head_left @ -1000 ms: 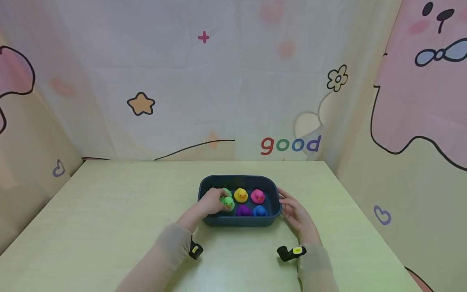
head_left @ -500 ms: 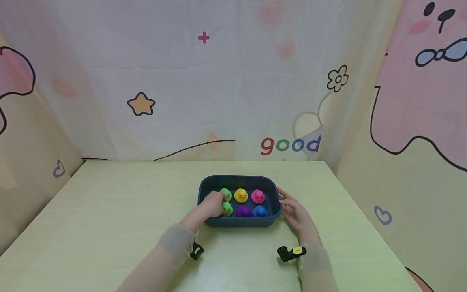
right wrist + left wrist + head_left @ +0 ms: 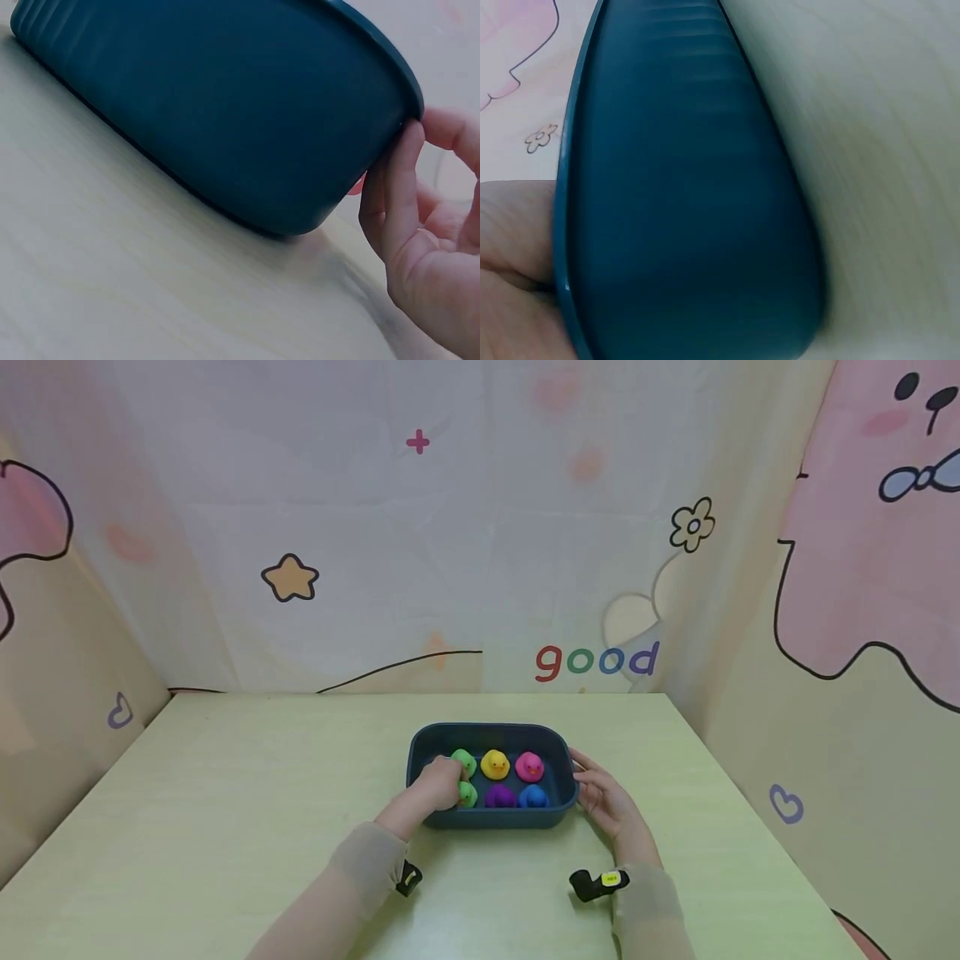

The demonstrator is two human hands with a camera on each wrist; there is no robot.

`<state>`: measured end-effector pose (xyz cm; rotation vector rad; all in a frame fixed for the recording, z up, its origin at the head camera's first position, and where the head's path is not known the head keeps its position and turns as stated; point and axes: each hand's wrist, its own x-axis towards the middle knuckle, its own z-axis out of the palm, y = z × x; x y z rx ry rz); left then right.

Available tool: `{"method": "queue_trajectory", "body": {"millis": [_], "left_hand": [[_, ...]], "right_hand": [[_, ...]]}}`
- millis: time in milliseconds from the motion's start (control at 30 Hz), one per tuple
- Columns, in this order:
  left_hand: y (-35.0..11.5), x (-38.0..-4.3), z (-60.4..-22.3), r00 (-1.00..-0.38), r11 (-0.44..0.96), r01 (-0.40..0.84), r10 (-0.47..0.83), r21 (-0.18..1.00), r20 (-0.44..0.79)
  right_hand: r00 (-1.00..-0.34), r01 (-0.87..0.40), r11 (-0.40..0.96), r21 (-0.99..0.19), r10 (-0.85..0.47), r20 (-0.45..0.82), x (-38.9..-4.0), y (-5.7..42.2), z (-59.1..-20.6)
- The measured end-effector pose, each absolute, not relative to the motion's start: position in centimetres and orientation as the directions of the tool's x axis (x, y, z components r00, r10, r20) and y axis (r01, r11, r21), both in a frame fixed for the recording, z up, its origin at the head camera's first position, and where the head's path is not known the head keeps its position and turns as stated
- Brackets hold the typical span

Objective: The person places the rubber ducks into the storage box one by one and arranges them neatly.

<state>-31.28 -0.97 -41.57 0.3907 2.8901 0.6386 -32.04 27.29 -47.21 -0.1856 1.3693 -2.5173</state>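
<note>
In the head view, a dark blue rectangular box [image 3: 491, 819] stands on the table with several small toy ducks inside. My left hand [image 3: 438, 783] reaches over its left front edge and holds the front light-green duck [image 3: 467, 794] low in the box. Part of that duck is hidden by the fingers. Behind it sits another green duck [image 3: 464, 763]. Fingertips of my right hand [image 3: 611, 806] rest against the box's right end, as the right wrist view also shows. The left wrist view has the box wall [image 3: 682, 172] covering the left fingers.
Yellow [image 3: 495, 764] and pink ducks [image 3: 529, 767] sit in the back row; purple [image 3: 501, 796] and blue ducks [image 3: 534, 797] are in front, partly behind the near wall. The pale wooden table [image 3: 262, 793] meets a printed cloth backdrop [image 3: 360, 527].
My left hand has lowered the green duck and brought it nearer the box's front wall, in line with the purple and blue ducks. The right hand stays at the box's right end.
</note>
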Motion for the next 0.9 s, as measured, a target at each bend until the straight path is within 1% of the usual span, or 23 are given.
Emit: {"method": "queue_trajectory", "body": {"millis": [133, 233, 333, 433, 533, 600, 667, 800, 900], "left_hand": [[-0.9, -31.2, -41.3, -0.948, 0.872, 0.240, 0.305, 0.426, -0.091], [-1.1, -31.0, -40.8, -0.951, 0.866, 0.237, 0.300, 0.440, -0.079], [-1.5, -30.8, -40.3, -0.961, 0.873, 0.227, 0.274, 0.431, -0.048], [-1.8, -30.6, -39.9, -0.978, 0.885, 0.195, 0.209, 0.422, 0.012], [-2.0, -30.6, -39.9, -0.984, 0.894, 0.174, 0.137, 0.413, 0.118], [-2.1, -30.8, -40.1, -0.977, 0.899, 0.178, 0.112, 0.401, 0.182], [-2.2, -30.9, -40.4, -0.970, 0.905, 0.189, 0.110, 0.381, 0.219], [-2.3, -31.1, -41.3, -0.961, 0.920, 0.220, 0.147, 0.324, 0.234], [-2.4, -31.2, -41.7, -0.959, 0.926, 0.229, 0.163, 0.300, 0.231]], "right_hand": [[-0.965, 0.145, -0.439, -0.887, -0.259, -0.029, -32.1, 27.4, -47.0], [-0.985, 0.121, -0.317, -0.941, -0.159, -0.074, -31.9, 27.4, -46.0], [-0.998, 0.067, -0.102, -0.993, -0.008, -0.066, -31.6, 26.9, -44.3], [-0.995, -0.024, 0.182, -0.983, 0.093, 0.041, -31.3, 25.5, -42.2], [-0.977, -0.135, 0.445, -0.885, 0.087, 0.193, -31.1, 23.3, -40.5], [-0.963, -0.199, 0.581, -0.789, 0.035, 0.269, -30.9, 21.5, -39.9], [-0.950, -0.238, 0.706, -0.667, -0.027, 0.311, -30.9, 19.6, -39.8], [-0.949, -0.262, 0.847, -0.463, -0.138, 0.285, -31.0, 16.6, -40.4], [-0.953, -0.259, 0.879, -0.401, -0.165, 0.253, -31.1, 15.6, -40.9]]}}
